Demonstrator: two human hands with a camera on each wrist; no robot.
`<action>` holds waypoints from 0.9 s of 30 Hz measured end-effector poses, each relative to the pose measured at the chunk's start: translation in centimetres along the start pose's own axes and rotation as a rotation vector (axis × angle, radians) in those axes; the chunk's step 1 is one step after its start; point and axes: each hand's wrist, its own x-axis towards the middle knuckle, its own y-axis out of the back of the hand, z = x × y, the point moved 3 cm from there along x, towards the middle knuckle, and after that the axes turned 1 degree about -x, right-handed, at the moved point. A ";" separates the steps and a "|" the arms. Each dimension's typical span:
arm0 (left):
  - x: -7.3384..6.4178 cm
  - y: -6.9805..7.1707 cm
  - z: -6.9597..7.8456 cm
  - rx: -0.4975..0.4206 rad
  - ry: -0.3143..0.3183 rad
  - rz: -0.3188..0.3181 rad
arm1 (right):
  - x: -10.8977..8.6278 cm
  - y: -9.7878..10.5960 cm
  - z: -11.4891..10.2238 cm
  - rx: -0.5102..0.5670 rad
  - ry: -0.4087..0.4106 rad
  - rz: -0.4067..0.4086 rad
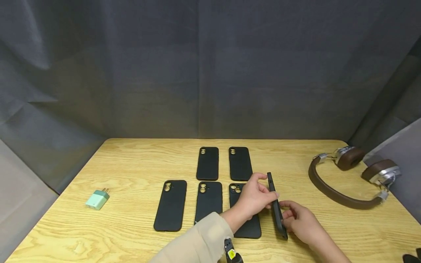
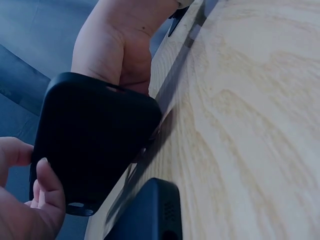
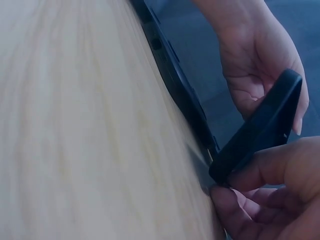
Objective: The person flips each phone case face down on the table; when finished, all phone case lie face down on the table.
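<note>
A black phone case (image 1: 276, 208) stands on its long edge, tilted, above the right part of the table. My left hand (image 1: 248, 199) pinches it from the left near its far half, thumb and fingertips at the case. At the near end, my right hand (image 1: 304, 223) grips the case from the right, and the right wrist view shows its thumb and fingers (image 3: 265, 167) pinching a corner. Just left of the held case, another black phone case (image 1: 248, 228) lies flat, partly hidden under my left hand. The left wrist view shows the broad face of the held case (image 2: 95, 135).
Several more black phone cases (image 1: 170, 205) lie in two rows, camera holes at the far left corners. Brown headphones (image 1: 345, 201) rest at the right edge. A mint-green plug adapter (image 1: 97, 199) lies on the left. Behind the wooden table (image 1: 131, 233) hangs a dark curtain (image 1: 197, 73).
</note>
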 end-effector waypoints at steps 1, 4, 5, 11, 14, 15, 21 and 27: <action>0.0 0.0 -0.1 -0.006 0.005 0.005 | 0.0 -0.1 0.0 -0.007 0.001 -0.001; 0.1 -0.1 -0.3 -0.016 0.007 0.001 | 0.1 -0.4 0.0 -0.046 0.003 0.005; 0.1 -0.1 -0.3 -0.018 0.006 -0.001 | 0.1 -0.5 -0.1 -0.067 0.008 0.006; 0.1 -0.4 -0.5 -0.027 0.014 -0.008 | 0.3 -0.7 -0.3 -0.171 0.050 0.014; 0.1 -0.4 -0.4 -0.016 0.018 -0.006 | 0.4 -0.6 -0.3 -0.158 0.045 -0.003; 0.1 -0.4 -0.4 -0.013 0.018 -0.006 | 0.4 -0.5 -0.3 -0.147 0.039 -0.010; 0.2 -0.7 -0.3 0.002 0.009 -0.011 | 0.1 0.2 0.0 -0.011 -0.009 -0.023; 0.2 -1.1 -0.4 0.015 0.020 0.005 | -0.6 0.6 -0.2 0.183 -0.055 -0.026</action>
